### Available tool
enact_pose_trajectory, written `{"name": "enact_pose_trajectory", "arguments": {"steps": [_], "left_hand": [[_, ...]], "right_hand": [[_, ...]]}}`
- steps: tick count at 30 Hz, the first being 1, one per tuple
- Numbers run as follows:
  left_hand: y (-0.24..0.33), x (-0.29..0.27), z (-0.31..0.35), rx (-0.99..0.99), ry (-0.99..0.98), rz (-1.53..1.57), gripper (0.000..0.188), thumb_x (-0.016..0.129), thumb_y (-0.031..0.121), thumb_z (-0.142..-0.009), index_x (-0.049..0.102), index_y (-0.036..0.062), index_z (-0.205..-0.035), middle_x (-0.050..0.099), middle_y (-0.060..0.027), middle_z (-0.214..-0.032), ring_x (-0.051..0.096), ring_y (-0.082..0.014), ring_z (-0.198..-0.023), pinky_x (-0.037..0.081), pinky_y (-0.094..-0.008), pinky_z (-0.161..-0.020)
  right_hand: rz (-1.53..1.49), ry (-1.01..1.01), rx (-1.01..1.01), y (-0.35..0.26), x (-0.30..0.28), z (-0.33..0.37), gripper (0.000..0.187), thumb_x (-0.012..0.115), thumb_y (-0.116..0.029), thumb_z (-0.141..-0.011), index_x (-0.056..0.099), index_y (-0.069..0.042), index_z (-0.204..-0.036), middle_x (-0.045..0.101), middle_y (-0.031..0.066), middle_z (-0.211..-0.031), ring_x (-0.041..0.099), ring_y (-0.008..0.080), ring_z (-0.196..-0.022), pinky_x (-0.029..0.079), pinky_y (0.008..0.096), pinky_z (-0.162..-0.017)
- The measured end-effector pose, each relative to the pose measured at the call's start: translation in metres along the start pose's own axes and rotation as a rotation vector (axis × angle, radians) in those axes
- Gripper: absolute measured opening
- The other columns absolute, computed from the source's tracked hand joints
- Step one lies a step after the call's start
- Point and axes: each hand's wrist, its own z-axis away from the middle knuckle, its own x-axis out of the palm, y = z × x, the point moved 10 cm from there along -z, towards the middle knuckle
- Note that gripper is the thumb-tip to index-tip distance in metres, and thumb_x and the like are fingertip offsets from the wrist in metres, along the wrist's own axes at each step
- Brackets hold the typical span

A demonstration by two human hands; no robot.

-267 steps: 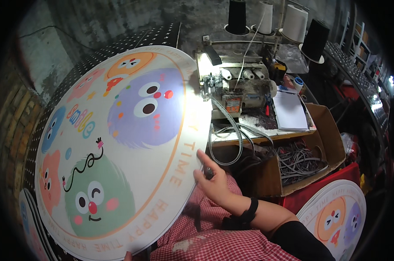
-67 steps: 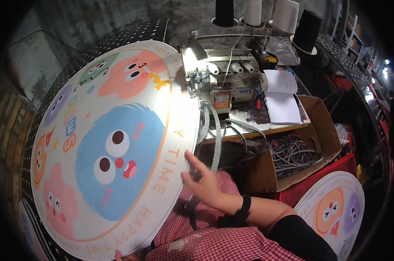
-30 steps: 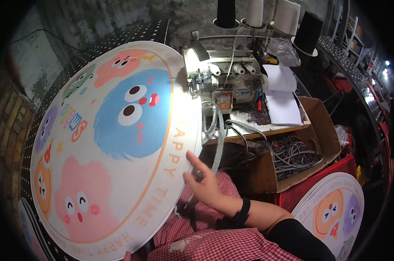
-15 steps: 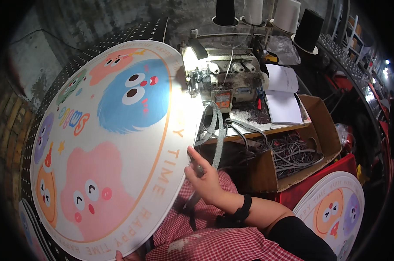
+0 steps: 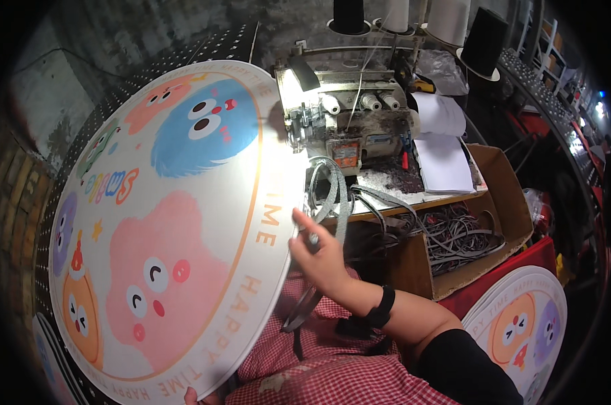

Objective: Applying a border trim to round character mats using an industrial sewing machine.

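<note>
A large round mat (image 5: 204, 256) printed with cartoon faces fills the left and middle, its right edge at the lit head of a sewing machine (image 5: 363, 101). My right hand (image 5: 322, 263) is at that edge, below the machine head, index finger stretched along the rim. A small dark metal tool (image 5: 313, 240) is tucked in its curled fingers; its kind is not clear. At the bottom, my left hand (image 5: 196, 397) grips the mat's near rim, mostly hidden below it. Grey binding tape (image 5: 342, 202) loops down from the machine beside my right hand.
A cardboard box (image 5: 467, 270) of tangled grey strips stands right of the machine table. Several thread cones (image 5: 447, 20) stand behind the machine. White papers (image 5: 443, 162) lie on its right. More round mats (image 5: 521, 324) are stacked at lower right.
The mat has turned counterclockwise, its right edge moving up past the machine head. My right hand has moved slightly up along the rim; my left hand has shifted a little right.
</note>
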Motion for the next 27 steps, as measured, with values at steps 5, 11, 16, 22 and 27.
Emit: {"name": "enact_pose_trajectory", "arguments": {"steps": [5, 11, 16, 22, 27], "left_hand": [[-0.016, 0.003, -0.018, -0.033, -0.111, -0.122, 0.022, 0.051, 0.003, -0.08, 0.053, -0.0044, -0.101, 0.057, -0.0162, -0.081, 0.053, -0.0282, -0.067, 0.045, -0.0297, -0.064], [-0.029, 0.022, -0.029, 0.007, -0.201, -0.256, 0.025, 0.051, 0.007, -0.081, 0.052, -0.0056, -0.102, 0.056, -0.016, -0.086, 0.053, -0.027, -0.072, 0.044, -0.03, -0.068], [-0.036, 0.04, -0.038, 0.077, -0.258, -0.359, 0.028, 0.051, 0.01, -0.081, 0.051, -0.0067, -0.104, 0.056, -0.0158, -0.09, 0.052, -0.026, -0.077, 0.043, -0.0302, -0.071], [-0.044, 0.06, -0.044, 0.149, -0.316, -0.472, 0.032, 0.052, 0.014, -0.082, 0.05, -0.0079, -0.105, 0.055, -0.0156, -0.096, 0.052, -0.0248, -0.083, 0.042, -0.0305, -0.076], [-0.046, 0.074, -0.047, 0.206, -0.362, -0.55, 0.036, 0.052, 0.017, -0.082, 0.049, -0.009, -0.106, 0.054, -0.0154, -0.1, 0.052, -0.0238, -0.088, 0.041, -0.0307, -0.079]], "right_hand": [[-0.008, -0.017, 0.049, 0.01, 0.001, -0.011, 0.046, 0.057, -0.006, -0.08, 0.046, -0.005, -0.124, 0.057, 0.0008, -0.08, 0.047, 0.0021, -0.064, 0.041, 0.0166, -0.06], [-0.068, 0.021, 0.048, 0.009, -0.002, -0.028, 0.044, 0.058, -0.005, -0.08, 0.049, -0.007, -0.122, 0.051, -0.0037, -0.072, 0.044, 0.001, -0.062, 0.04, 0.0161, -0.058], [-0.041, 0.037, -0.008, 0.006, -0.004, -0.048, 0.042, 0.057, -0.005, -0.081, 0.048, -0.004, -0.122, 0.05, -0.0052, -0.07, 0.043, 0.0005, -0.06, 0.039, 0.0162, -0.055], [-0.142, 0.045, 0.054, 0.013, -0.004, -0.07, 0.04, 0.055, -0.004, -0.081, 0.048, 0.0, -0.121, 0.048, -0.0064, -0.067, 0.041, -0.0008, -0.058, 0.036, 0.0154, -0.052], [-0.148, 0.073, 0.019, 0.016, -0.003, -0.082, 0.046, 0.055, -0.003, -0.081, 0.041, 0.005, -0.124, 0.048, -0.0064, -0.068, 0.041, -0.0006, -0.058, 0.036, 0.0155, -0.053]]}}
